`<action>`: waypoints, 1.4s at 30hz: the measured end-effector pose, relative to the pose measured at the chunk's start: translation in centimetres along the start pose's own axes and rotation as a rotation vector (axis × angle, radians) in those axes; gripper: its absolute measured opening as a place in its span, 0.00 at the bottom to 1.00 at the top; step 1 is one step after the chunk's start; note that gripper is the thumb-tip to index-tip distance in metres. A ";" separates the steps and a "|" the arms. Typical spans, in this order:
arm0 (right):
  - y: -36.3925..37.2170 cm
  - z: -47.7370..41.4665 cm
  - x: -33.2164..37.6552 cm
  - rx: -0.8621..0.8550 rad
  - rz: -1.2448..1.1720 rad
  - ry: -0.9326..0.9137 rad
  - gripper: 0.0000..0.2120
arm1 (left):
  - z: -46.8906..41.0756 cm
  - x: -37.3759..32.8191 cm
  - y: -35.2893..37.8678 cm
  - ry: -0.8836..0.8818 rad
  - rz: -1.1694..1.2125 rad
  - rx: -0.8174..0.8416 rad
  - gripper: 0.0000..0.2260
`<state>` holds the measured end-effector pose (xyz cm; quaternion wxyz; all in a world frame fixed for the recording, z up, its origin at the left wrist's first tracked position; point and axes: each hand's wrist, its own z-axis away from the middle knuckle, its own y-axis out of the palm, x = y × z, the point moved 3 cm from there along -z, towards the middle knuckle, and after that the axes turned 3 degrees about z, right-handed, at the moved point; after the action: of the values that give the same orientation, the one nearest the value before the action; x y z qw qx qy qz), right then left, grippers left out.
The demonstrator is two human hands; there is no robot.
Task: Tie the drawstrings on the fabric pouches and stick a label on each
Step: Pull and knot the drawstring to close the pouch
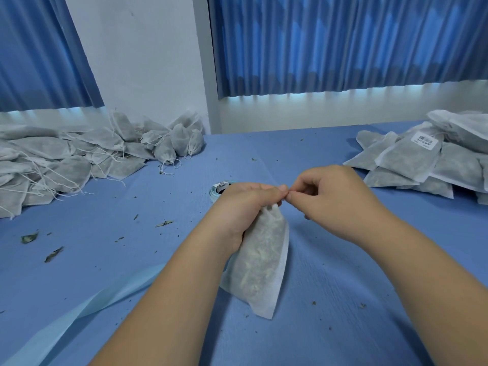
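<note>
Your forearms (169, 299) meet over the pouch (261, 262), held just this side of the label roll (218, 188), its neck clenched in your left grip (245, 204) while your right grip (330, 196) pinches what seems the drawstring: pull snug, keeping that neck bunched.

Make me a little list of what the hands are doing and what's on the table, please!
Left hand: grips the neck of a filled pouch
Right hand: fingers pinch at the pouch's top; string there too small to see
Left pile: pouches with loose strings
Right pile: flat pouches, one showing a label
Behind left hand: label roll
Table: blue, dotted with leaf bits
</note>
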<state>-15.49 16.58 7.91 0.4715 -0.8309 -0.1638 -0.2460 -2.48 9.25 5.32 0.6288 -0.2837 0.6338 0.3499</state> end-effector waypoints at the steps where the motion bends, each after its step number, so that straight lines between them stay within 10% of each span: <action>1: 0.0 0.0 0.0 0.012 0.019 -0.007 0.10 | 0.0 0.0 0.1 0.006 0.002 0.008 0.11; 23: -0.4 -0.5 -0.3 0.105 -1.124 0.206 0.14 | 0.0 0.1 -0.3 -0.029 -0.039 -0.058 0.12; 42: -0.2 -0.1 -1.3 0.420 -1.075 0.472 0.14 | -0.7 0.5 -1.2 0.099 -0.248 -0.235 0.12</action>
<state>-16.71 16.51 7.37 0.4586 -0.4451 -0.4951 -0.5886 -1.96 8.02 4.67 0.5978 -0.4479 0.5789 0.3270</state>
